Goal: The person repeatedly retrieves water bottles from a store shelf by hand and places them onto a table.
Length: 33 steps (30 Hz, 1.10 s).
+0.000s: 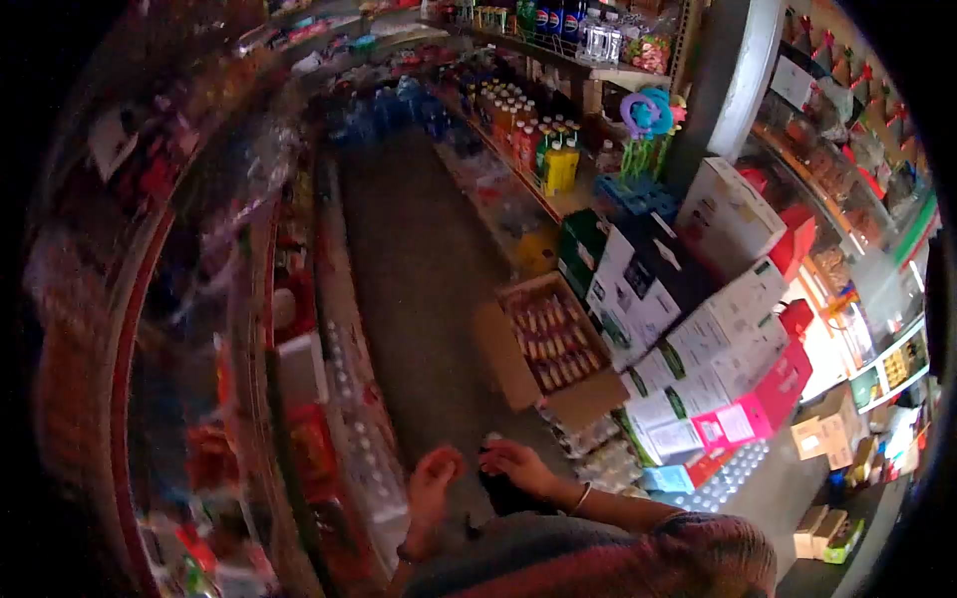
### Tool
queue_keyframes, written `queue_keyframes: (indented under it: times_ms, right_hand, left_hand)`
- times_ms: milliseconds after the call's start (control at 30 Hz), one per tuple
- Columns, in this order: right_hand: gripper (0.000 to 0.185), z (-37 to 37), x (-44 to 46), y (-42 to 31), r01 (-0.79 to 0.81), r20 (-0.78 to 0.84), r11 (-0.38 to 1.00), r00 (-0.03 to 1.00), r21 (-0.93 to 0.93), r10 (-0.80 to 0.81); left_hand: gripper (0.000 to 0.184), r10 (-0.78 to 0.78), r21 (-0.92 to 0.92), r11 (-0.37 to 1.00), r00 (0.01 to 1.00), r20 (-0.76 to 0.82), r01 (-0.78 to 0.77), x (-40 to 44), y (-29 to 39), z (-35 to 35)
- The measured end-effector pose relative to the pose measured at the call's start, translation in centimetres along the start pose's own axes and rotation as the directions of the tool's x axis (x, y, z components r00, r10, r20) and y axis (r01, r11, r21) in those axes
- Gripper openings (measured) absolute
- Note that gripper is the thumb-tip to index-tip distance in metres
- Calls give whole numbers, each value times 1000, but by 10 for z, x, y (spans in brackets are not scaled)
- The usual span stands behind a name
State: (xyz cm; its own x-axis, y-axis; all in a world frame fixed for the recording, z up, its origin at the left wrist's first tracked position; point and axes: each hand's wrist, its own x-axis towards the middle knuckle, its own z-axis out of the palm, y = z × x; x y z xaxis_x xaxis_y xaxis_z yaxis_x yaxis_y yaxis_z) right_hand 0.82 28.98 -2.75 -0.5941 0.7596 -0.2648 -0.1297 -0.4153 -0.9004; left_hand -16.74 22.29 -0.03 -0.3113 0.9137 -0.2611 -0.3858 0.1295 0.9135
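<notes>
Low in the view, my left hand [436,476] is held in front of the body with its fingers curled; whether anything is in them is too blurred to tell. Just to its right and apart from it, my right hand [510,464] has bent fingers near a small dark thing that I cannot make out. A light bangle is on the right wrist. Beyond the right hand stands an open cardboard box [575,398] filled with rows of small packed items [551,334].
A dark aisle floor [409,239] runs ahead. Blurred shelves of goods line the left. On the right are stacked white cartons [703,344], a pink carton [783,384], a shelf of bottles [561,167] and a grey pillar [743,80]. Small boxes [822,531] sit at the lower right.
</notes>
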Motion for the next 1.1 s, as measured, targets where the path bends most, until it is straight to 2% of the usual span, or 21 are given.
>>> queue_keyframes:
  times_ms: [67, 100, 167, 200, 267, 300, 367, 467, 567, 667, 767, 800, 900, 1000, 1100]
  right_hand:
    - [33, -12, 62, 0, 10, 15, 1000, 1000, 7, -10]
    - [33, -14, 91, -7, -2, 22, 998, 1000, -57, 3]
    - [33, -14, 150, -37, -33, 26, 983, 999, -180, 38]
    - [33, -14, 176, -63, -15, 14, 984, 1000, -175, 18]
    - [32, -9, 209, -114, 11, -14, 982, 1000, -187, -13]
    - [33, -10, 226, -118, 59, -29, 993, 998, -104, -63]
    - [33, -18, 263, -126, 175, -73, 983, 983, 52, -171]
    - [32, -31, 301, -148, 238, -126, 971, 964, 7, -236]
    - [37, -47, 335, -152, 142, -258, 988, 958, 60, -123]
    - [36, -68, 382, -145, 202, -312, 978, 934, 57, -175]
    - [30, -70, 431, -181, 92, -475, 995, 875, -23, -92]
    - [30, -70, 445, -187, 118, -510, 992, 852, -36, -119]
    - [30, -80, 496, -212, 212, -594, 972, 771, -102, -230]
    - [30, -94, 524, -231, 243, -663, 957, 693, -156, -284]
    - [29, -121, 540, -241, 293, -733, 947, 616, -128, -290]
  left_hand:
    - [27, -6, 56, 998, 999, -40, 8, 49, 16, -2]
    - [27, -24, 83, 996, 998, -65, 29, 67, 24, -3]
    - [27, -36, 178, 983, 999, -2, 36, 112, 60, -1]
    - [27, -39, 215, 976, 999, 38, 30, 137, 75, 0]
    - [27, 32, 99, 994, 996, 80, -40, 183, 81, -11]
    - [28, 69, 30, 997, 993, 98, -72, 204, 84, -9]
    - [27, 33, -6, 999, 999, 34, -33, 236, 93, -3]
    - [27, -11, -49, 999, 1000, 24, 12, 293, 95, -4]
    - [26, -68, -56, 996, 995, 76, 72, 360, 86, -14]
    - [26, -106, -36, 993, 974, 202, 116, 428, 106, -12]
    - [25, -129, -36, 989, 949, 286, 146, 517, 124, -6]
    - [25, -148, -42, 985, 944, 294, 167, 540, 128, -3]
    - [25, -263, 102, 965, 888, 378, 242, 604, 181, 23]
    - [25, -178, 163, 980, 851, 493, 111, 660, 194, 45]
    - [24, -177, 156, 982, 780, 600, 103, 703, 203, 84]
